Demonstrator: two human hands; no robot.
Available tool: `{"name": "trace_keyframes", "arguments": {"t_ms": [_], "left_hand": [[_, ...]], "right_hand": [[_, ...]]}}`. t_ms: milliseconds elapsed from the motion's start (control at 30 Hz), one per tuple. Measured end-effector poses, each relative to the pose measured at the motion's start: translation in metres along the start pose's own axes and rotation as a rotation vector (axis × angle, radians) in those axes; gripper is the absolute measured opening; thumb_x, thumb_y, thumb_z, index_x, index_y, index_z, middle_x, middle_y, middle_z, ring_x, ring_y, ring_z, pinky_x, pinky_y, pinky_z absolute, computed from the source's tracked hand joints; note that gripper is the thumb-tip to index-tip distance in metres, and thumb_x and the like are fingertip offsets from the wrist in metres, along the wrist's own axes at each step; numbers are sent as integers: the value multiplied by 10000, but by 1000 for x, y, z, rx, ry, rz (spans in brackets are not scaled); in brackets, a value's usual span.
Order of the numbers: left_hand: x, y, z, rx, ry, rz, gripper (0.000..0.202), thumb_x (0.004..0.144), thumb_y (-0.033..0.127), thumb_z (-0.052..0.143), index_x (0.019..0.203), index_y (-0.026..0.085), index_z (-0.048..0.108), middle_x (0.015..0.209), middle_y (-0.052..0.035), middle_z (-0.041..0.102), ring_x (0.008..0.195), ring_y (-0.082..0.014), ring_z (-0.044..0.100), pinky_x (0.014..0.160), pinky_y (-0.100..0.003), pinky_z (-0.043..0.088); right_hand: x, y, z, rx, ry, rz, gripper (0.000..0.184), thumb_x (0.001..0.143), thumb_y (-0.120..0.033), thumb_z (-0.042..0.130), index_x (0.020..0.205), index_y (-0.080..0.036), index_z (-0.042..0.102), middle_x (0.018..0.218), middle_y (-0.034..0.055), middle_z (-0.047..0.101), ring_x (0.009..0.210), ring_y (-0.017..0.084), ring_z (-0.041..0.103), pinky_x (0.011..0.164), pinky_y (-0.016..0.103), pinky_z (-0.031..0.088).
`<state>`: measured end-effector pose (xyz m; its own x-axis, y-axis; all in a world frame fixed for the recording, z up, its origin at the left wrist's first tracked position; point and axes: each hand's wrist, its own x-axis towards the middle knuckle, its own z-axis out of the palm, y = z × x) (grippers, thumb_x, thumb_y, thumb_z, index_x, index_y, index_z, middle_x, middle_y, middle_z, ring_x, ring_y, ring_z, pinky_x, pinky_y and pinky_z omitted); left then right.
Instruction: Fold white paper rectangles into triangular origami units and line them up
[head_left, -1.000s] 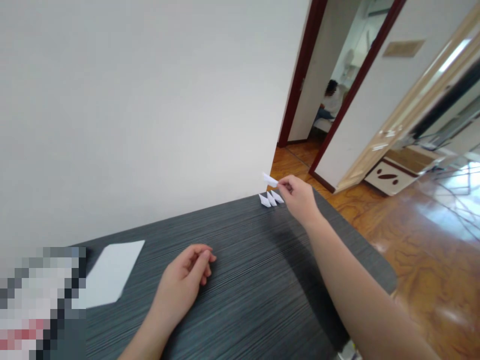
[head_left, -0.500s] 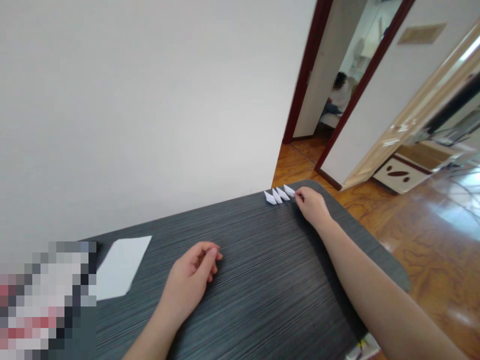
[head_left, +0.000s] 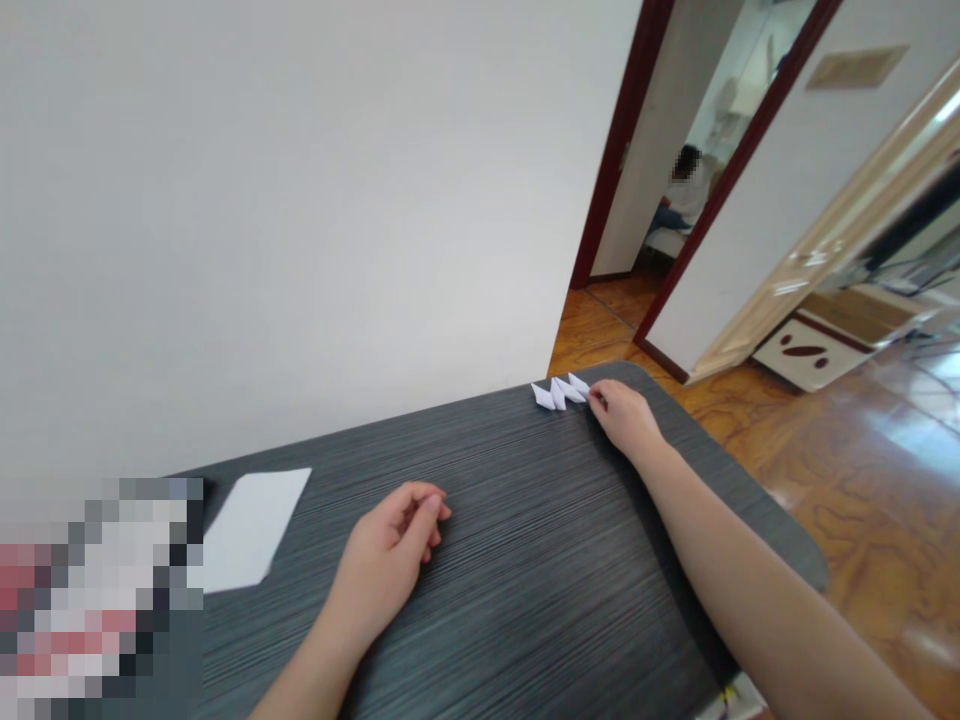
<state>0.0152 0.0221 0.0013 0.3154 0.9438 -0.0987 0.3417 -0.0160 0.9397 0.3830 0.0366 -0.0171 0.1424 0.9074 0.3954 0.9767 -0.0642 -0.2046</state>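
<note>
A short row of small white folded paper pieces (head_left: 560, 391) lies at the far right corner of the dark grey table (head_left: 525, 560), close to the white wall. My right hand (head_left: 624, 417) reaches out to that row, fingertips pinched at the rightmost piece and resting on the tabletop. My left hand (head_left: 394, 550) rests on the table nearer to me, fingers loosely curled with nothing in them. A flat white sheet of paper (head_left: 251, 528) lies to its left.
The white wall (head_left: 300, 220) runs along the table's far edge. Beyond the rounded right corner is a wooden floor (head_left: 862, 480), an open doorway with a person sitting in the room behind (head_left: 679, 200), and a low white cabinet (head_left: 799, 353). A blurred patch covers the bottom left.
One second ago my right hand held a folded piece in the air above the row. It came down and set the piece at the row's right end; the fingers stay on it. The left hand stayed put.
</note>
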Motion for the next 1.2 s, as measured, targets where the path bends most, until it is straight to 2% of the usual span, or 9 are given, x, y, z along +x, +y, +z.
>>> {"name": "trace_keyframes", "arguments": {"t_ms": [367, 600, 733, 833, 933, 1000, 1100, 1200], "left_hand": [[0, -1, 0, 35, -15, 0, 309, 882, 470, 537, 883, 179, 642, 673, -9, 646, 530, -127, 551, 508, -233, 443], [0, 0, 0, 17, 2, 4, 292, 867, 462, 554, 877, 184, 646, 716, -19, 674, 536, -128, 564, 499, -231, 448], [1, 0, 0, 15, -3, 6, 283, 873, 451, 550, 888, 183, 640, 725, -21, 678, 541, -127, 566, 495, -227, 446], [0, 0, -1, 13, -6, 3, 272, 881, 435, 539, 870, 180, 634, 726, -22, 676, 534, -121, 557, 493, -223, 443], [-2, -1, -2, -7, -11, 6, 258, 884, 418, 541, 849, 179, 632, 711, -20, 670, 525, -116, 545, 492, -221, 440], [-3, -3, -2, -52, -5, 14, 249, 886, 413, 543, 860, 180, 624, 726, -23, 672, 527, -117, 543, 486, -222, 437], [-6, -8, -3, -74, -20, 39, 231, 893, 388, 542, 858, 172, 614, 748, -29, 672, 531, -109, 542, 504, -222, 442], [-9, -13, -4, -72, -16, 80, 203, 910, 342, 517, 869, 166, 610, 740, -28, 667, 547, -107, 549, 523, -220, 439]], "right_hand": [[1, 4, 4, -1, 5, 22, 133, 917, -193, 509, 877, -190, 636, 892, 84, 690, 861, 226, 625, 772, 313, 441], [-1, 2, 3, 18, 16, 30, 90, 901, -219, 545, 919, -191, 629, 912, 86, 691, 864, 229, 631, 763, 316, 451], [-3, 2, -4, 29, 28, 37, 86, 876, -241, 576, 931, -189, 616, 897, 71, 686, 800, 215, 632, 726, 308, 456], [-7, -2, -18, 27, 53, 49, 114, 863, -264, 594, 938, -179, 608, 864, 72, 674, 735, 211, 621, 686, 310, 453], [-12, -17, -34, 35, 92, 54, 146, 902, -285, 548, 967, -171, 611, 817, 78, 672, 736, 228, 628, 672, 324, 446], [-15, -37, -41, 71, 106, 29, 162, 921, -294, 531, 997, -181, 619, 801, 68, 687, 721, 226, 640, 664, 322, 450], [-19, -78, -41, 135, 1, -161, 175, 936, -319, 525, 986, -199, 643, 824, 72, 702, 719, 221, 645, 667, 324, 469], [-23, -118, -28, 218, -178, -454, 169, 944, -298, 523, 1001, -207, 654, 901, 78, 712, 798, 227, 662, 731, 344, 514]]}}
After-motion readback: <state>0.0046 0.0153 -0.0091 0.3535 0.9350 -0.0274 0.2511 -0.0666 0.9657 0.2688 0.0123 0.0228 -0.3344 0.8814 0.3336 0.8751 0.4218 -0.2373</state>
